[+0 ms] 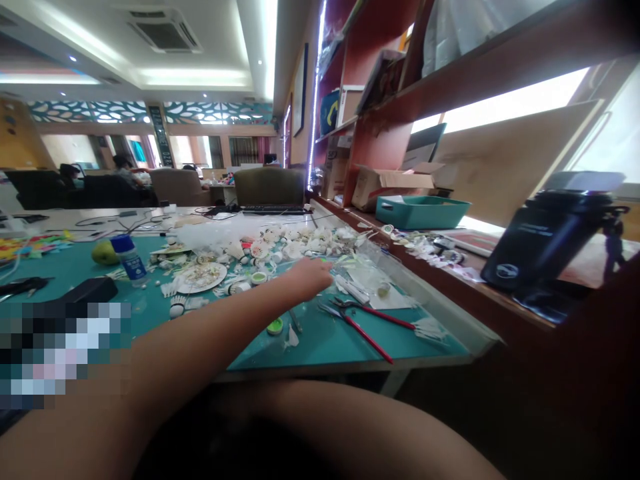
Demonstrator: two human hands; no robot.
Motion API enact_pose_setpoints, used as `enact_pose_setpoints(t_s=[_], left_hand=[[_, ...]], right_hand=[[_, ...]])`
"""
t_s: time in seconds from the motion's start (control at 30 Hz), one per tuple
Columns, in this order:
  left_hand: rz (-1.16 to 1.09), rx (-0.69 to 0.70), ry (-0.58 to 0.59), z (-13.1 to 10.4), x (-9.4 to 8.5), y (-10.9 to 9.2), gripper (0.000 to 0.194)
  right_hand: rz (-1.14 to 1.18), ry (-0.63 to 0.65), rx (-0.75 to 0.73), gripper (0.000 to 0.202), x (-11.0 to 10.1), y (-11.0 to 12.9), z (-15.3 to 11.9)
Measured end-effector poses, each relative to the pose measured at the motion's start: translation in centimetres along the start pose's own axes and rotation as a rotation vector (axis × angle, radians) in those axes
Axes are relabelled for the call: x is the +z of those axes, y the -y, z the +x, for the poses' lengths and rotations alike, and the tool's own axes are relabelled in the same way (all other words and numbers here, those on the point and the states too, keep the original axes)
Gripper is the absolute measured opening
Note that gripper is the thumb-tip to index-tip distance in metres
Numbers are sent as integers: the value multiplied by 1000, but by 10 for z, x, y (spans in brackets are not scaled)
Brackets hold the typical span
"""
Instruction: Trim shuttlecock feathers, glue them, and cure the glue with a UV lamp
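Observation:
My left hand (313,277) reaches over the teal mat (320,350), just at the near edge of a heap of white shuttlecocks and feathers (320,241). Its fingers look bunched together, and whatever they hold is hidden. Down in the dark below the table edge is my right hand (237,403), blurred, its fingers not distinguishable. Pliers with red handles (370,339) lie to the right of the left hand, jaws apart. Under my left forearm sit a small round green-topped piece (275,325) and a loose white feather (292,337).
A white plate of small bits (200,278), a blue-capped bottle (130,261) and a green fruit (103,253) stand left. Clear plastic sheeting (367,273) lies right. Beyond the table rim are a teal basket (423,212) and a dark flask (545,233) on a shelf.

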State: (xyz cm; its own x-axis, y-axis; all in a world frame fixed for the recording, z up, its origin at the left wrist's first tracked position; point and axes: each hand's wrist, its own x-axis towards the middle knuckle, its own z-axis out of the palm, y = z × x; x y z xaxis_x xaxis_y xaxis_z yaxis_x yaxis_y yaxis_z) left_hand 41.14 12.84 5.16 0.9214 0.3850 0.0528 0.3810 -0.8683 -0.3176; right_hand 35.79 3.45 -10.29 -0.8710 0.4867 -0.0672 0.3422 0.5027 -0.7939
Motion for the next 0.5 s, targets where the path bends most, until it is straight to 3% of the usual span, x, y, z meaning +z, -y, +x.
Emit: enact_pose_setpoints(t_s=[0.17, 0.3, 0.5], left_hand=[[-94, -110, -70, -36, -16, 21, 28], [-184, -184, -198, -64, -30, 44, 28], [-302, -392, -457, -76, -53, 89, 27]], right_hand=[[-68, 72, 78, 34, 3, -8, 7], [-143, 170, 161, 32, 4, -18, 21], [-227, 221, 254, 26, 8, -29, 40]])
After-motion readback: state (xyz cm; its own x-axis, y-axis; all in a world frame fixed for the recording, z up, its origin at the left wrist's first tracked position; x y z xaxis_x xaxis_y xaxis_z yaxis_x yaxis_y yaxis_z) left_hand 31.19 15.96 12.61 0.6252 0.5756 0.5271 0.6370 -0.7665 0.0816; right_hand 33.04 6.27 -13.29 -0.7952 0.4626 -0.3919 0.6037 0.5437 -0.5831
